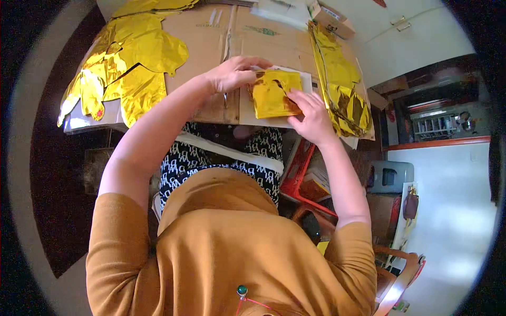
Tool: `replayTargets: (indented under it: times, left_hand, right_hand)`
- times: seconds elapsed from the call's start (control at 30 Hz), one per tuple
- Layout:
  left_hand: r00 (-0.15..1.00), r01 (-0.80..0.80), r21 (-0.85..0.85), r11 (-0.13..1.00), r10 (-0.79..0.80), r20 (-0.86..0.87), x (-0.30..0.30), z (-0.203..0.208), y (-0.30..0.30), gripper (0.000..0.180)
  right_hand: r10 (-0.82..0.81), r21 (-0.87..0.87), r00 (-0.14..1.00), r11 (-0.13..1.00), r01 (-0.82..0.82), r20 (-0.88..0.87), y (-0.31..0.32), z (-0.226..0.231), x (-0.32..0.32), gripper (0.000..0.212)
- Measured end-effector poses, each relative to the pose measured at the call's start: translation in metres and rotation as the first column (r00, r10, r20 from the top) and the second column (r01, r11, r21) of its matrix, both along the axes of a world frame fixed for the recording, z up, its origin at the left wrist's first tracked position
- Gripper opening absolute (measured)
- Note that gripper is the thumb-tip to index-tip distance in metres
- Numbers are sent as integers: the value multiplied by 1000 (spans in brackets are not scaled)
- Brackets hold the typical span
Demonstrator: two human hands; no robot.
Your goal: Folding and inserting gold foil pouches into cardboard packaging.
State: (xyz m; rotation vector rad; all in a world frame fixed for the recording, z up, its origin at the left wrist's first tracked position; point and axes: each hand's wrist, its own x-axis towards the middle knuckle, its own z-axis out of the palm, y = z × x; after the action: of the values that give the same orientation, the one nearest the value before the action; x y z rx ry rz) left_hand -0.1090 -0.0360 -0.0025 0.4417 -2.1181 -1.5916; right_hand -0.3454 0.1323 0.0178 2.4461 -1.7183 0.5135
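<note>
A shiny gold foil piece (275, 100), folded into a small, roughly square packet, lies in front of me on a pale flat sheet (246, 108). My left hand (237, 73) comes to the packet's far left corner, fingers bent over that edge and the thumb against the foil. Part of those fingertips is hidden. On the packet's right side rests my right hand (313, 113), its fingers stretched out over the foil and its thumb apart near the close edge. Dark creases cross the foil's top between the hands.
Cardboard (197, 39) covers the table. Flat gold foil pieces (134, 58) overlap along the left, and a stack of long gold foil (337, 73) lies on the right. A small cardboard box (331, 20) stands at the back right. Below the table is a red-framed stand (300, 181).
</note>
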Motion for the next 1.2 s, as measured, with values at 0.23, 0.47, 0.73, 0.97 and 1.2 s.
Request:
replayTargets:
  times: [0.23, 0.47, 0.73, 0.97, 1.2]
  left_hand:
    - [979, -202, -182, 962, 192, -70, 16, 0, 4, 54]
    - [974, -38, -814, 579, -162, -161, 78, -21, 113, 25]
    - [874, -133, -285, 949, 248, 418, 113, -200, 80, 39]
    - [721, 193, 94, 977, -206, 661, 84, -190, 72, 35]
    - [775, 67, 89, 994, -108, 622, 89, -177, 78, 30]
  right_hand:
    - [-78, 80, 986, 995, 66, 146, 1, -18, 0, 85]
    - [194, -475, 981, 862, -179, -19, 50, -22, 43, 33]
    - [-353, 581, 803, 814, 10, 480, 34, -182, 83, 23]
    - [-235, 791, 882, 573, -215, 410, 9, -213, 85, 27]
    - [-284, 782, 847, 583, -219, 449, 11, -212, 80, 26]
